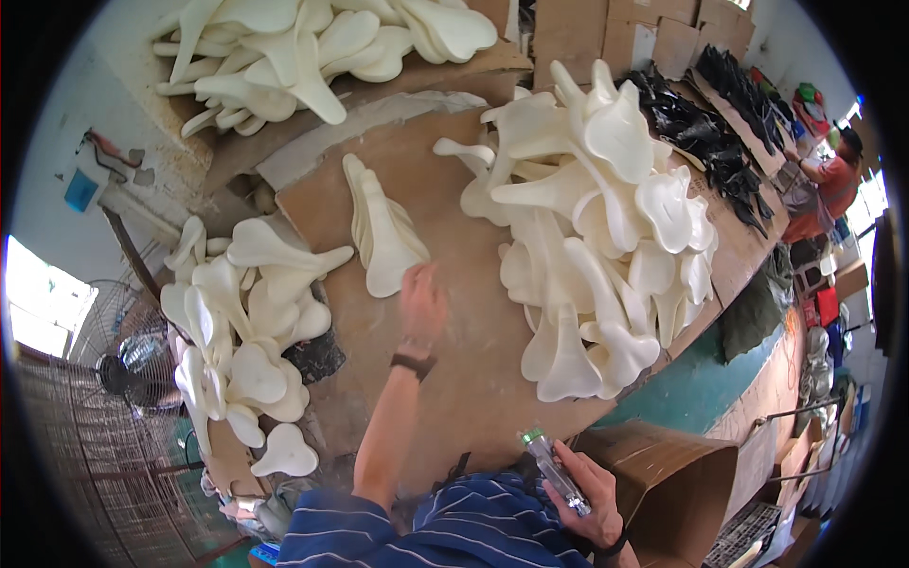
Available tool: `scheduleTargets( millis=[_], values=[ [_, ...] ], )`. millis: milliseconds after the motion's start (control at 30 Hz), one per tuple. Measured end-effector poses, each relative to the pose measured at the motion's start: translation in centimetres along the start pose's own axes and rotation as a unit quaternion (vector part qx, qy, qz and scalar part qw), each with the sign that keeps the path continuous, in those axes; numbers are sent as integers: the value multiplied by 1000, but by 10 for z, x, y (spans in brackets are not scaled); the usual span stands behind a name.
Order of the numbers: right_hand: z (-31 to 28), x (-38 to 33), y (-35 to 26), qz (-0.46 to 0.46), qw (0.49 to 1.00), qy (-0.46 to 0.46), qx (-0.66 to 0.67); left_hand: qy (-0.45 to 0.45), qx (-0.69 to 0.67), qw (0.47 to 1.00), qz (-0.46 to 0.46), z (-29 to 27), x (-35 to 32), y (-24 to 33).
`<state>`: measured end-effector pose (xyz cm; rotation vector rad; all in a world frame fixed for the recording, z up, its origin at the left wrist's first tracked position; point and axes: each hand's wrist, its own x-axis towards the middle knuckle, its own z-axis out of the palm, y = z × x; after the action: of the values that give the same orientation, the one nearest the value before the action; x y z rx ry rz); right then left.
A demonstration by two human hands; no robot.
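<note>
My left hand (422, 301), blurred by motion, is over the cardboard-covered table at the lower right edge of a neat stack of cream-white bicycle saddle shells (383, 232). Whether its fingers touch the stack is unclear. My right hand (589, 492), low and near my body, is closed around a clear cylindrical thing with a green end (554, 470), tilted up to the left. A big loose heap of the same saddle shells (606, 208) lies to the right of the stack. Another pile of saddle shells (256, 322) sits on the left.
More shells (312, 57) are piled at the far left on cardboard. Black pieces (701, 133) lie at the far right of the table. An open cardboard box (668, 492) stands by my right side, a caged fan (123, 374) to my left. Another person (833, 185) works far right.
</note>
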<state>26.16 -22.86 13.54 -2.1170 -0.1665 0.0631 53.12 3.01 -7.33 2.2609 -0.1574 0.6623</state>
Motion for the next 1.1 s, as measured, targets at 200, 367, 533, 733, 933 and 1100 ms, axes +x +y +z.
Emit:
scheduleTargets(
  millis=[200,367,533,733,933,1100],
  values=[
    [10,4,2,-23,999,-45,16,12,108,979,-170,-61,-61,-82],
    [15,10,-7,-28,997,-66,4,27,116,970,-212,-56,-44,-127],
    [19,19,-13,-31,997,-71,-24,-27,74,967,-240,-32,-22,-177],
    [13,29,-35,-108,992,42,-42,-22,47,972,-230,-20,-15,-188],
    [11,18,-36,-86,993,54,-58,-54,75,967,-237,-22,-6,-202],
    [3,3,-30,-2,999,-33,-42,-55,42,964,-255,-19,2,-201]
  ],
)
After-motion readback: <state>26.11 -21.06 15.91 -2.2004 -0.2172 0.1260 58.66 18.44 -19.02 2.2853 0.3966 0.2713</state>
